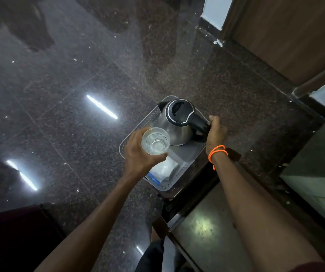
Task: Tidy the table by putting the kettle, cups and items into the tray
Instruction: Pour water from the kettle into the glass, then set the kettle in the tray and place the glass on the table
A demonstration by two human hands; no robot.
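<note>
Both forearms reach in from 6 o'clock, nearest the lens. L hand (138, 154) is curled round a clear glass (155, 141), mouth up, held over the tray's 9 o'clock side, just beside the kettle. R hand (215, 132) grips the tray's rim at 3 o'clock, fingers curled, right by the kettle's black handle; an orange cord (216, 151) is looped round that wrist. Tray (183, 152) is grey plastic w/ a perforated wall. Kettle (177, 122) stands upright in its 12 o'clock half: steel body, black lid, spout toward 10 o'clock. White sachets (164, 170) lie in the 6 o'clock end, partly hidden under the L hand. Beneath and all round is dark speckled stone floor (69, 85) w/ strip-light glare at 9 o'clock. Worktop (203, 222), shiny w/ a dark edge, sits at 5 o'clock. Wooden panel (295, 36) at 1 o'clock.
</note>
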